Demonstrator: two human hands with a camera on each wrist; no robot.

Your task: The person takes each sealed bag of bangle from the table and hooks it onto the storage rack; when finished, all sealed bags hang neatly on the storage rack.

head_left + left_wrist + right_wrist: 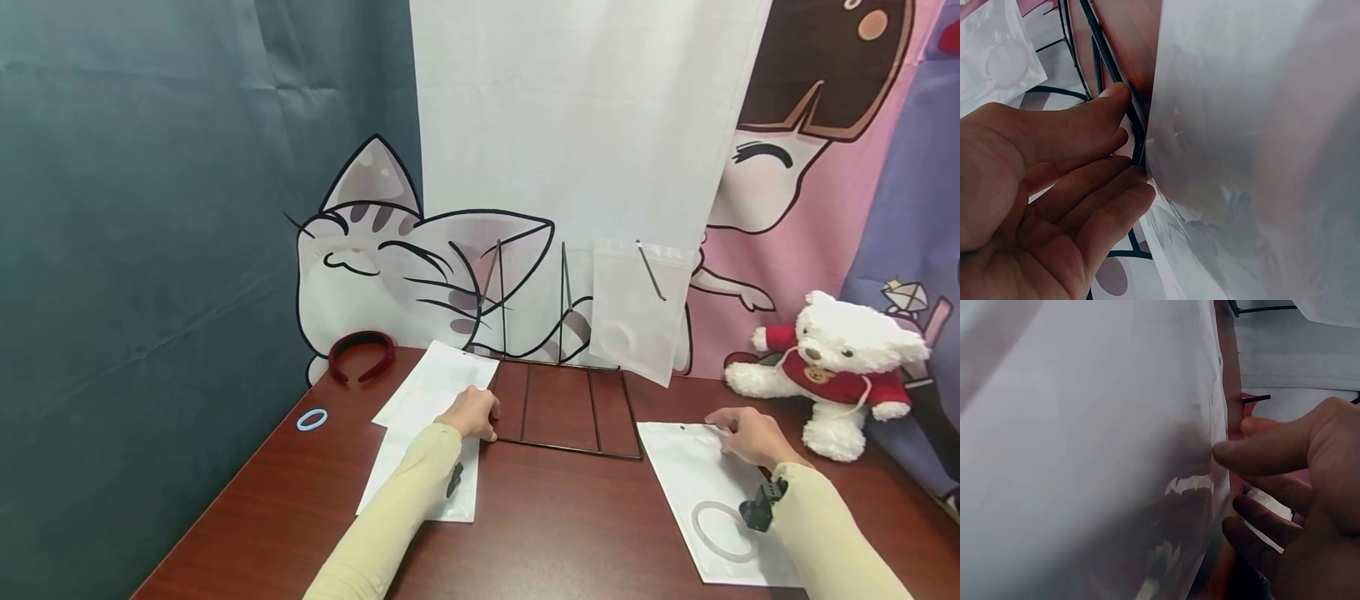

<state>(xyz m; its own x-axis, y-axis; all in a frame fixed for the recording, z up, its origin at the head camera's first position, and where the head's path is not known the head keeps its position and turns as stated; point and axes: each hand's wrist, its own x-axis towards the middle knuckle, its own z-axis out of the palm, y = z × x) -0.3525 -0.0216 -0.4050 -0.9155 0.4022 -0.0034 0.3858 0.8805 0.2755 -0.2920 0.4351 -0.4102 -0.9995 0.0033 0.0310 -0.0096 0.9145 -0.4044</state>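
Black wire rack (594, 408) standing on the reddish-brown wooden desk (547, 517), pinched near its front left corner between the thumb and fingers of the left hand (468, 411). To its right lies a flat white plastic bag (678, 475) showing a pale round ring (703, 542). The right hand (757, 437) touches the bag's upper edge with its thumb, the other fingers spread apart. At the rack's back I see a hanging translucent pouch (637, 317); leftward, two overlapping white packets (442, 383), a light-blue ring (302, 425) and a dark-red headband (385, 360); far right, a white plush bear (821, 375) in red.
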